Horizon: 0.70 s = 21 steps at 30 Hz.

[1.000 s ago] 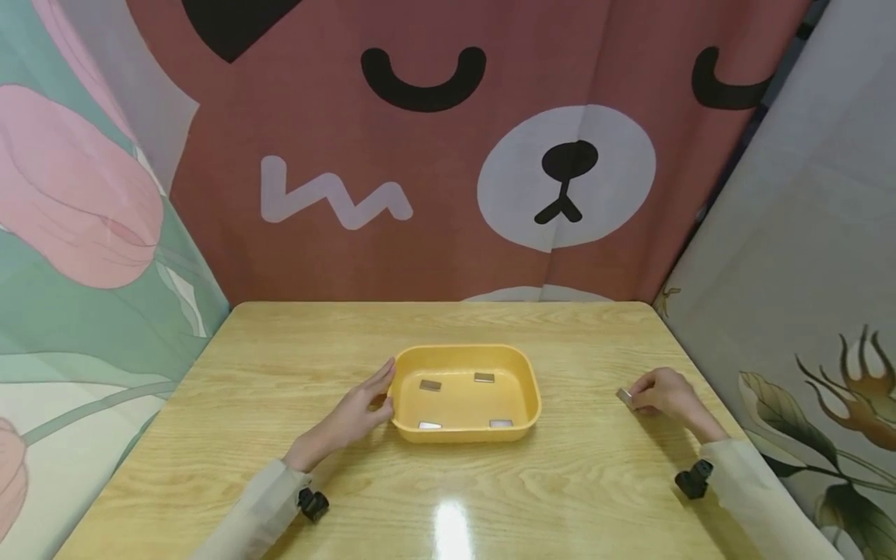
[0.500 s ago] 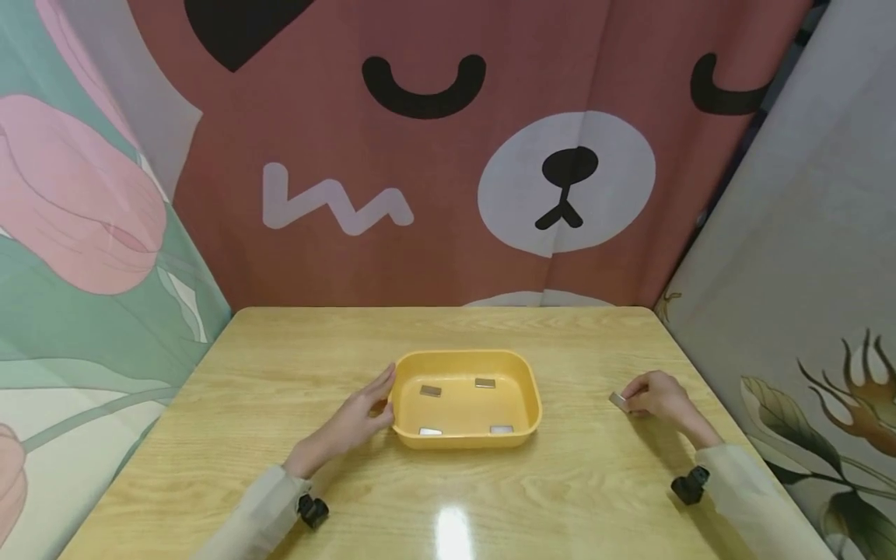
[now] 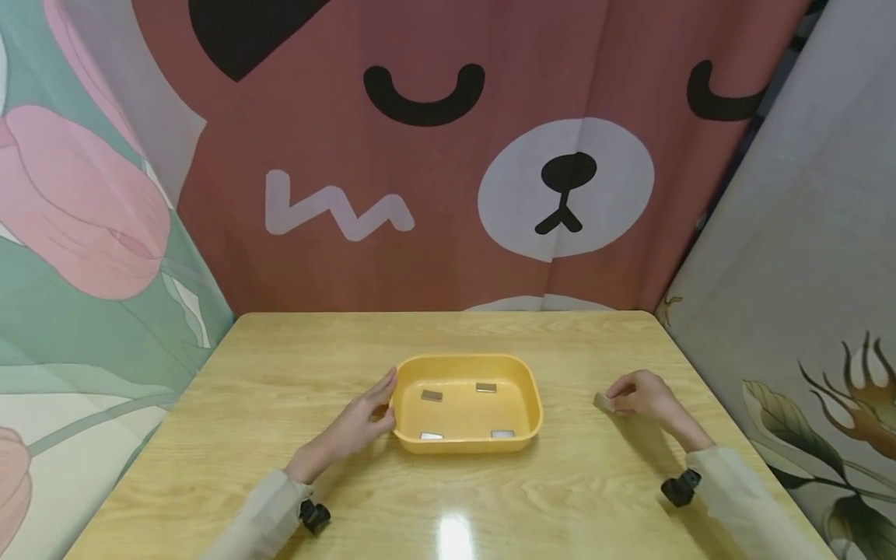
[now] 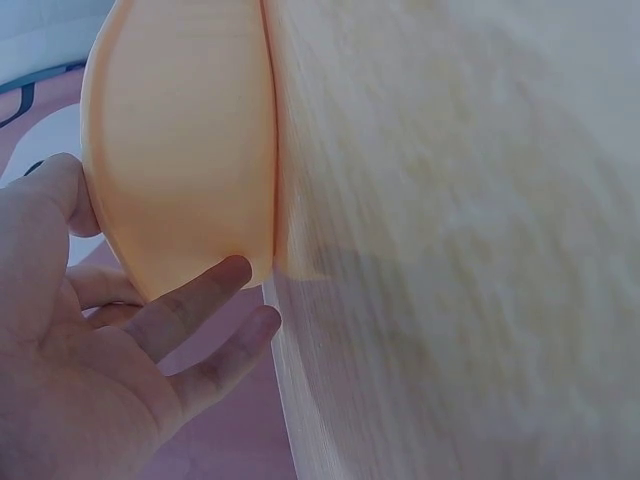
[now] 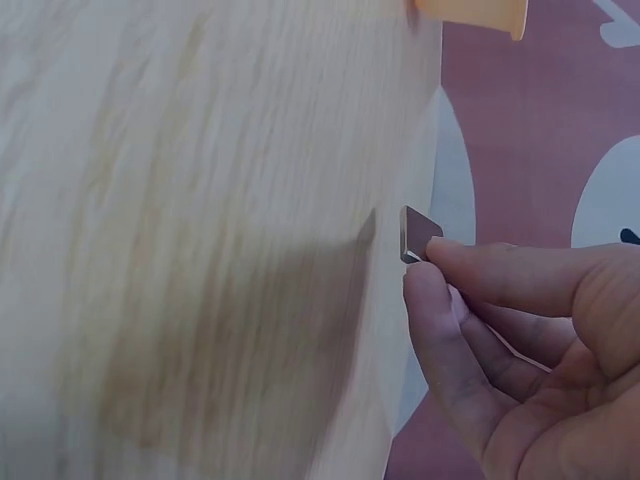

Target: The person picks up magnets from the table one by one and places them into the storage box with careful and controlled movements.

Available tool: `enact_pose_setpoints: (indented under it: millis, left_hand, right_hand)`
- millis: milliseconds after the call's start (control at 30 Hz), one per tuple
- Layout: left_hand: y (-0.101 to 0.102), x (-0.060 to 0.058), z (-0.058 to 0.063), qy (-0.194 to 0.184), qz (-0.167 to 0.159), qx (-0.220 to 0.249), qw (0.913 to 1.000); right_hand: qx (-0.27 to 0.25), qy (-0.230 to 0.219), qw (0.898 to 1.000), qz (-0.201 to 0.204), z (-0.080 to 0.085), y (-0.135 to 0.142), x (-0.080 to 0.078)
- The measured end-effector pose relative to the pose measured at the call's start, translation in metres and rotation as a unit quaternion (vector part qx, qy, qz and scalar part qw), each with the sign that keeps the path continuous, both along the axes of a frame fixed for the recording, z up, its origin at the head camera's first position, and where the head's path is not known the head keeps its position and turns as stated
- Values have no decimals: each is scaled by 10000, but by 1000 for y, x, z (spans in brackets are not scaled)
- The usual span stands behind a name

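A yellow tray [image 3: 467, 447] stands mid-table, with several small silver rectangular blocks lying inside it, among them one block [image 3: 432, 396] at the far left. My left hand [image 3: 350, 428] holds the tray's left end, thumb by the rim; in the left wrist view its fingers [image 4: 190, 305] lie against the outer wall, and part of one is hidden by it. To the right of the tray, my right hand [image 3: 644, 398] pinches another silver block [image 3: 603, 402] between thumb and index finger. The right wrist view shows this block [image 5: 420, 235] at the fingertips, its shadow on the table.
The wood-grain table [image 3: 315, 342] runs back to a curtain [image 3: 448, 272] printed with a bear's face. Patterned curtains flank both sides, and a small black camera sits at each wrist.
My right hand has moved left with the silver block, closer to the tray. The left hand stays at the tray. The whole head view has shifted slightly downward.
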State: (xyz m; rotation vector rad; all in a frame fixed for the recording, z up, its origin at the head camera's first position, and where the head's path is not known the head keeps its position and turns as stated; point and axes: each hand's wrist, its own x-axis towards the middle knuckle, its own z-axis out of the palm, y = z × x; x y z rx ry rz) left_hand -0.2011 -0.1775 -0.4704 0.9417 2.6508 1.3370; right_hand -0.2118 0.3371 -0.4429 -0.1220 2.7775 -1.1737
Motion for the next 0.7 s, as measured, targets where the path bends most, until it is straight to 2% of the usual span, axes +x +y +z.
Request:
enact_pose_setpoints:
  millis: [233,433,600,700]
  left_hand:
    - [1,0,-2,15,-2,-42,10000]
    - [1,1,0,-43,20,-86,10000]
    - [1,1,1,-39,20,-39,10000]
    - [1,1,0,13,-18,-7,10000]
  right_hand:
    - [201,279,9993,170,2,-8,0]
    - [94,274,9994,187,5,-16,-2]
    - [188,479,9982,301,10,-24,-3]
    - [75,485,9983,316,13,-28,-2]
